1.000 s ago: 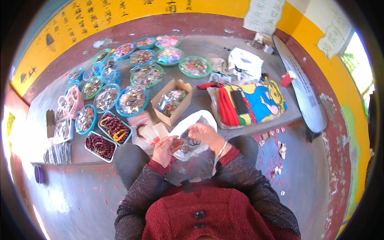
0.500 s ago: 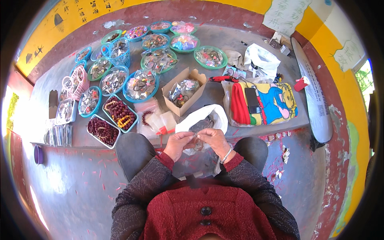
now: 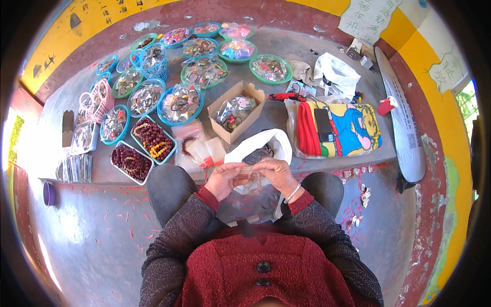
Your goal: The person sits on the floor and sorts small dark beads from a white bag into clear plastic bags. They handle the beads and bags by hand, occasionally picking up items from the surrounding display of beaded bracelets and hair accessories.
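Observation:
My left hand (image 3: 223,182) and my right hand (image 3: 276,175) meet over my lap, fingertips pinched close together. Between them is a small clear plastic bag (image 3: 252,180), partly hidden by the fingers; its contents are too small to make out. A metal bangle circles my right wrist. Just beyond my hands, a white plastic bag (image 3: 247,145) stands with its mouth spread, dark corded pieces (image 3: 262,153) inside. To its left lie flat clear plastic bags (image 3: 214,151) and a dark bead bracelet (image 3: 188,145).
A cardboard box (image 3: 232,134) of packaged pieces stands beyond the white bag. Two trays of beads (image 3: 132,162) and several basins (image 3: 180,105) fill the left and back. At right lie a folded colourful towel (image 3: 358,134) and a phone (image 3: 323,125). My knees flank my hands.
My hands have shifted slightly, and the left fingers now lie straighter along the small bag. The view has moved a little; the things on the platform stay in place.

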Demonstrator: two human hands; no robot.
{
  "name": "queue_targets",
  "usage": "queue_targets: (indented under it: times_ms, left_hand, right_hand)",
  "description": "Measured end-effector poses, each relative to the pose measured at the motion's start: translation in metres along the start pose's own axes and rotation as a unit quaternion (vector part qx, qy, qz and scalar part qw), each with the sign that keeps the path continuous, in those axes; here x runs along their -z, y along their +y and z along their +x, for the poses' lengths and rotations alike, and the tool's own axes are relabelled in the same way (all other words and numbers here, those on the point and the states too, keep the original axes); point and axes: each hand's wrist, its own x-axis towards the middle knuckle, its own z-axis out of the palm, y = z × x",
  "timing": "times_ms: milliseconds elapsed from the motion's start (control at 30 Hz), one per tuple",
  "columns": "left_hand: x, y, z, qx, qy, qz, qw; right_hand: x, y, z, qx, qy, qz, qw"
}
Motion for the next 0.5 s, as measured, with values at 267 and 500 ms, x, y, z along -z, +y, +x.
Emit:
queue_targets:
  times_ms: [267,500]
  left_hand:
    - [0.001,0.004,-0.001,-0.007,-0.048,-0.045,0.998]
    - [0.005,-0.01,0.007,-0.023,0.054,0.056,0.997]
  right_hand:
    - [-0.003,0.0,0.0,0.052,0.014,-0.058,0.997]
    - [-0.004,-0.003,-0.001,0.09,0.014,-0.127,0.988]
